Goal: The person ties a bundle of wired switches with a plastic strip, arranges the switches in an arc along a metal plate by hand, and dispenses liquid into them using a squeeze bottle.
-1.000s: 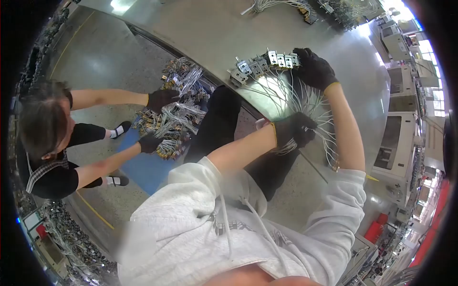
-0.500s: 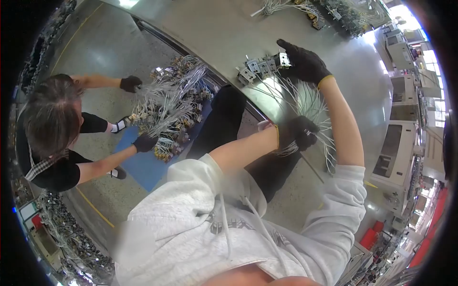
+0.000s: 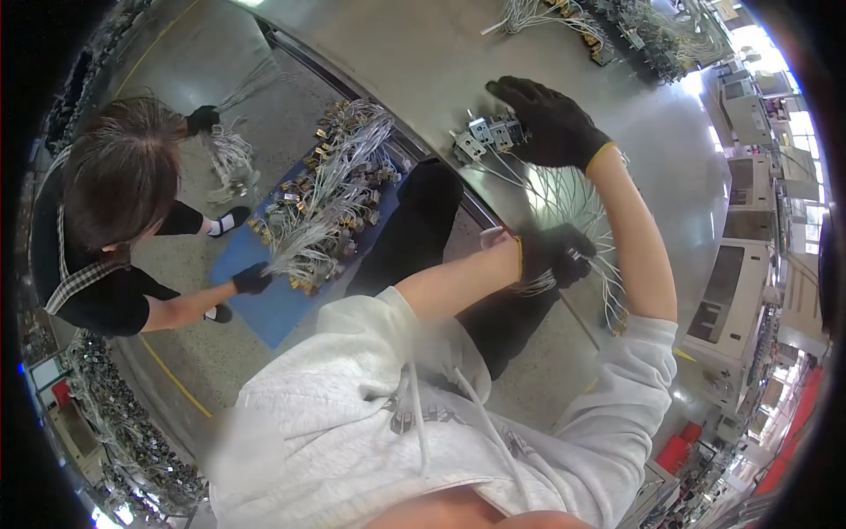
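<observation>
My left hand (image 3: 564, 253), in a dark glove with a yellow cuff, is closed around a bundle of thin white wires (image 3: 577, 198) near the table edge. Beyond it, my right hand (image 3: 551, 123) in a matching glove has its fingers stretched out and lies against a row of small metal connector blocks (image 3: 489, 134) on the table. The wires run from those blocks back to my left hand. Part of the row is hidden behind my right hand. Loose wire ends (image 3: 614, 304) hang below my left fist.
A metal-topped table (image 3: 388, 53) holds more wired connectors (image 3: 608, 35) at its far side. To the left, a co-worker (image 3: 115, 176) grips wire bundles above a blue mat (image 3: 273, 313) piled with wired connectors (image 3: 339, 189). Machines (image 3: 731, 282) stand at the right.
My right hand has shifted left over the connector row, covering more of it. My left hand keeps its hold. The co-worker has drawn one wire bundle away from the pile.
</observation>
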Available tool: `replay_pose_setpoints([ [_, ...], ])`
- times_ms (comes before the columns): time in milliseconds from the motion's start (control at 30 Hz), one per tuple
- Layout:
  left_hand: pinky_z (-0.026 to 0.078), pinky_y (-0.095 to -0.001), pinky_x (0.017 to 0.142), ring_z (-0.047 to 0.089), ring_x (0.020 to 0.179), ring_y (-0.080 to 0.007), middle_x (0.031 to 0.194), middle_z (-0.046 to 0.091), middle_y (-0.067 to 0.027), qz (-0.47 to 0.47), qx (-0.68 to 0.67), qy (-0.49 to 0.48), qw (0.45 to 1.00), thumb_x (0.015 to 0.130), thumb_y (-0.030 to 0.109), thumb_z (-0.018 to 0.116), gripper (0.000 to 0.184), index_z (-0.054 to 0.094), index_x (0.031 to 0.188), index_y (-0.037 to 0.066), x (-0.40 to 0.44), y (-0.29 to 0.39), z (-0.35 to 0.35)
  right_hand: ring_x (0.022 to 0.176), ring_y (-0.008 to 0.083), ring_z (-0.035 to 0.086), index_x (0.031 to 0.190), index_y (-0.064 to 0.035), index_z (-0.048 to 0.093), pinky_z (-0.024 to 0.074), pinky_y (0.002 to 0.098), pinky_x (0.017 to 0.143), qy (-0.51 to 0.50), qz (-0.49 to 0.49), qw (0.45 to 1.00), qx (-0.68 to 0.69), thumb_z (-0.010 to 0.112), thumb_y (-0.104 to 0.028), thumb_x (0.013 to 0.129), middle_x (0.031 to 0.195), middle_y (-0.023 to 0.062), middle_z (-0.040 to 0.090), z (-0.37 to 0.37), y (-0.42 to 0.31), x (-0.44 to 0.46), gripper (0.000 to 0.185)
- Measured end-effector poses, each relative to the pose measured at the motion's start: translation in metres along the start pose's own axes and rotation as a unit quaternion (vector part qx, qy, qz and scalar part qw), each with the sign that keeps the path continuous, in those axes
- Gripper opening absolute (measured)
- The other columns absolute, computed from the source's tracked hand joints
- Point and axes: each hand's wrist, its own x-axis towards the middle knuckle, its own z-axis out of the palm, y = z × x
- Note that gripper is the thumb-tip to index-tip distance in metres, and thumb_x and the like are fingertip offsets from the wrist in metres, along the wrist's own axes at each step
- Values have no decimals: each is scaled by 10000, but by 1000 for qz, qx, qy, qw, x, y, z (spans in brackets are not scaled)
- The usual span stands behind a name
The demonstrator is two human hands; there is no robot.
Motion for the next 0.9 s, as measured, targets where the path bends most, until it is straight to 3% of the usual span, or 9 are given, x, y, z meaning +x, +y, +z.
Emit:
replay_pose_setpoints([
  [167,413,-263,445,488,510,-135,783,625,-73,38,13,23,999,912,238,702,116,621,948,163,1,-7,-3,1119,300,647,1267,-155,674,458,445,1099,-28,-67,994,-79,810,-305,710,1186,88,689,11,0,5,593],
  [300,450,-286,480,524,543,-143,823,650,-93,77,7,39,996,901,218,708,104,636,945,158,-3,-10,-1,1115,295,653,1270,-166,677,443,446,1095,-41,-55,996,-51,788,-264,741,1111,98,715,1,15,13,549],
  [367,450,-288,482,525,543,-145,824,651,-95,40,11,53,998,906,216,700,109,629,958,152,-10,-3,7,1097,283,664,1273,-159,676,437,442,1084,-95,49,994,34,765,-259,776,1079,99,733,-13,15,16,514],
  [400,449,-289,484,525,543,-147,826,653,-97,4,15,65,998,911,215,692,115,622,971,147,-14,0,9,1080,281,674,1301,-161,667,440,429,1080,-79,15,996,48,756,-287,799,1107,96,742,-8,19,18,525],
  [533,444,-286,486,516,537,-144,825,650,-94,37,73,78,994,920,221,676,133,605,989,132,-3,-3,-4,1090,294,675,1330,-153,658,445,444,1074,-114,45,991,61,761,-308,797,1127,97,747,-3,20,21,565],
  [633,434,-288,478,508,533,-140,811,642,-88,-7,46,-38,998,923,230,670,153,588,975,111,-5,-2,-6,1180,329,632,1371,-150,633,449,472,1068,-158,44,986,15,785,-331,782,1263,115,701,-8,9,16,634],
  [700,426,-291,469,498,526,-139,790,632,-84,82,71,67,992,930,231,657,151,577,953,105,-12,-9,7,1267,355,573,1389,-147,608,452,487,1065,-39,-37,997,-49,794,-349,781,1413,127,606,-10,2,10,667],
  [800,419,-291,465,490,521,-142,775,627,-83,51,43,-26,997,939,235,640,145,573,952,106,-8,-5,-4,1323,357,527,1388,-143,591,445,504,1077,-37,-60,997,20,786,-341,797,1482,133,532,-16,-13,10,654],
  [900,413,-284,469,481,517,-142,768,626,-84,31,11,13,999,940,242,638,144,583,931,110,-3,-7,-4,1264,359,574,1381,-131,580,468,506,1056,-42,-66,994,-72,752,-301,823,1378,138,603,0,-23,11,608],
])
